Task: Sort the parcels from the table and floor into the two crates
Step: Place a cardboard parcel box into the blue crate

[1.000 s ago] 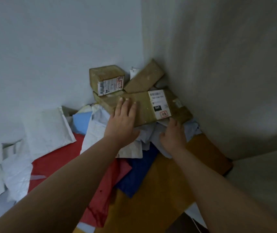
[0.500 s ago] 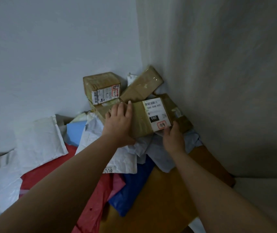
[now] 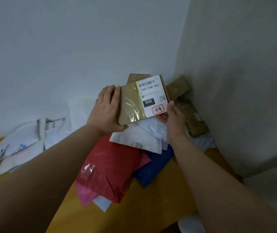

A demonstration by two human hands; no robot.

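Gripping the taped brown parcel (image 3: 139, 102), left hand (image 3: 106, 110) and right hand (image 3: 173, 117) hide its lower corners.

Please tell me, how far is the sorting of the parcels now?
Done: cannot tell; no crate is in view. In hand: left hand and right hand hold a taped brown cardboard box with white label. Left: red plastic mailer, blue mailer, white mailers, other brown boxes.

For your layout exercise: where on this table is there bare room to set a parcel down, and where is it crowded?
Free: the bare wooden table near its front edge, between the red bag, the blue bag and the right forearm. Crowded: the corner, with brown boxes and white mailers, and the left side, under white mailers.
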